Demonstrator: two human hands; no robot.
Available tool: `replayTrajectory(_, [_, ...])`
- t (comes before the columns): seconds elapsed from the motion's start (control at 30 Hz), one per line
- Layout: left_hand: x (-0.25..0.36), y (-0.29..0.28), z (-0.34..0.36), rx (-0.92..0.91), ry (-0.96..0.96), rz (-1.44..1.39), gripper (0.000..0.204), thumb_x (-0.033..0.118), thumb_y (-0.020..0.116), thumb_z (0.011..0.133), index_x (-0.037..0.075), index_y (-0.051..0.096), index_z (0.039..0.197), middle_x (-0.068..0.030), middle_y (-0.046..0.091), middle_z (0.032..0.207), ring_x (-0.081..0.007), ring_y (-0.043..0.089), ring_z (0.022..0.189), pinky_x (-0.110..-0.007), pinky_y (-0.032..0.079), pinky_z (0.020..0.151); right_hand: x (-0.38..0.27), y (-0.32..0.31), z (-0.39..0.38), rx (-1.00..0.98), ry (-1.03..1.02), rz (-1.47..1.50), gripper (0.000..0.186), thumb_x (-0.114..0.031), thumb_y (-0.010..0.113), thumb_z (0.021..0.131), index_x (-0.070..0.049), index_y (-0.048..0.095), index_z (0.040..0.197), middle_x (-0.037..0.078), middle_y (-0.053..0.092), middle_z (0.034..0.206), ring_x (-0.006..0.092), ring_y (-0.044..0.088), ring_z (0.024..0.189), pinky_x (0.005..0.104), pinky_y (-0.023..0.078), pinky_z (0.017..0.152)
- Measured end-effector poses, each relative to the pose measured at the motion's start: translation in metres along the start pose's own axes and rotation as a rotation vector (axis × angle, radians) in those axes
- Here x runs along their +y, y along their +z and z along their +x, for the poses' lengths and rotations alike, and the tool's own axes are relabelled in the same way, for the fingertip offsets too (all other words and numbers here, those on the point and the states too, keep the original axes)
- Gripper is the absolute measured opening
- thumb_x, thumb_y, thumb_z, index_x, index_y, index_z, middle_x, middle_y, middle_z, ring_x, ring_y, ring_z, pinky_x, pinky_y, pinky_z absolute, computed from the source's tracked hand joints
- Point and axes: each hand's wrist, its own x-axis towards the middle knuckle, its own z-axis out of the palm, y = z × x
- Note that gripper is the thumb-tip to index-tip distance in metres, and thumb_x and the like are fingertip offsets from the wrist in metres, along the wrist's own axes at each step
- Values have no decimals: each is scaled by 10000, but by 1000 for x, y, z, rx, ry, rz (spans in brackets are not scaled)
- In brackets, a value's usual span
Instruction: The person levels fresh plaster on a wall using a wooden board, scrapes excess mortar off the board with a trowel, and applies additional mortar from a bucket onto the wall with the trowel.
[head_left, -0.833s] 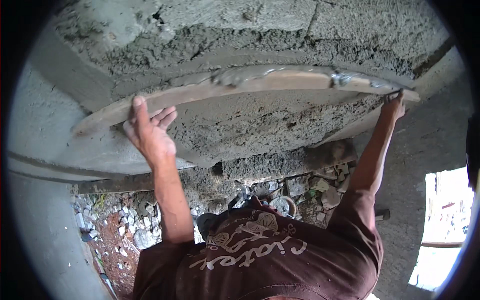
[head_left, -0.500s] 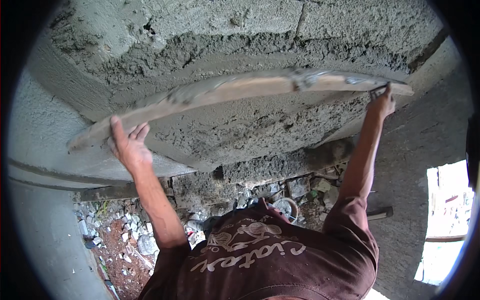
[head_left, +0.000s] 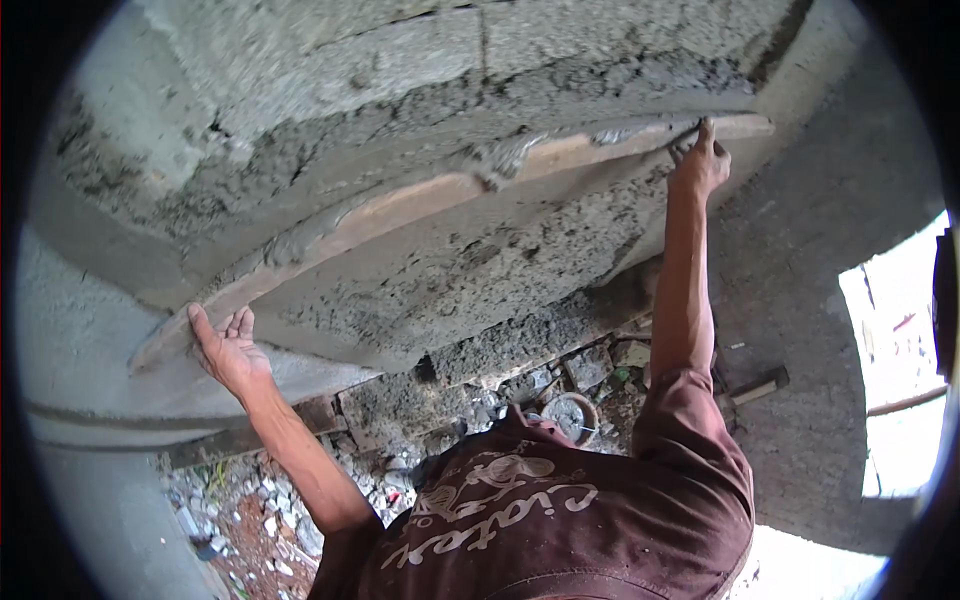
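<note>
A long wooden straightedge (head_left: pixel 400 205) runs from lower left to upper right across wet grey mortar (head_left: pixel 330 185), with smeared mortar along its upper edge. My left hand (head_left: pixel 228 355), palm upturned, holds the board near its left end, thumb raised against it and fingers partly curled. Near the other end, my right hand (head_left: pixel 705 160) grips the same board. Below the board lies a recessed band of rough mortar (head_left: pixel 470 275), smoother along its lower left.
Concrete blocks (head_left: pixel 380 60) show at the top, a smooth grey wall (head_left: pixel 80 310) at left. Below are rubble (head_left: pixel 280 540), a round bucket (head_left: pixel 572 418) and a rough ledge (head_left: pixel 510 340). A bright opening (head_left: pixel 890 360) cuts the right-hand wall.
The board now slants more steeply: its left end and my left hand moved down and left in the picture, its right end and my right hand up and left. The surroundings have shifted too.
</note>
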Motion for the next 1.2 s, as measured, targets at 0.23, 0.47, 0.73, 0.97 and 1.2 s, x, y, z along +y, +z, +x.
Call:
replayTrajectory(0.23, [-4, 52, -38, -66, 76, -35, 565, 304, 666, 811, -28, 443, 1210, -217, 558, 1018, -289, 613, 673, -362, 561, 633, -25, -13, 40, -3, 33, 34, 482, -287, 623, 849, 109, 420, 1035, 248, 501, 1050, 298, 582, 854, 349, 590, 661])
replayTrajectory(0.47, [2, -26, 22, 31, 78, -30, 597, 337, 629, 825, 20, 423, 1287, -212, 461, 1194, -355, 543, 945, -438, 512, 824, 14, 2, -3, -66, -116, 100, 449, -208, 702, 795, 115, 456, 987, 172, 520, 916, 223, 548, 745, 342, 530, 522])
replayTrajectory(0.73, [18, 70, -47, -2, 97, -96, 537, 287, 721, 760, 21, 464, 1150, -195, 544, 893, -322, 613, 659, -389, 565, 607, -23, -18, 70, -47, -4, 148, 430, -250, 662, 827, 131, 491, 930, 271, 530, 1046, 291, 612, 818, 377, 595, 590])
replayTrajectory(0.97, [27, -31, 34, 105, 14, -22, 552, 369, 661, 798, 29, 502, 1203, -158, 512, 1046, -288, 557, 904, -366, 495, 804, -17, 19, -68, -33, 11, 79, 469, -188, 660, 828, 128, 374, 1026, 244, 527, 985, 250, 583, 744, 347, 604, 598])
replayTrajectory(1.2, [29, 93, -59, -153, 97, -207, 689, 275, 750, 731, -65, 266, 1084, -201, 545, 728, -264, 624, 531, -375, 583, 484, -3, -25, 187, -171, 1, 548, 566, -250, 717, 771, 208, 439, 955, 281, 531, 990, 340, 606, 750, 436, 584, 576])
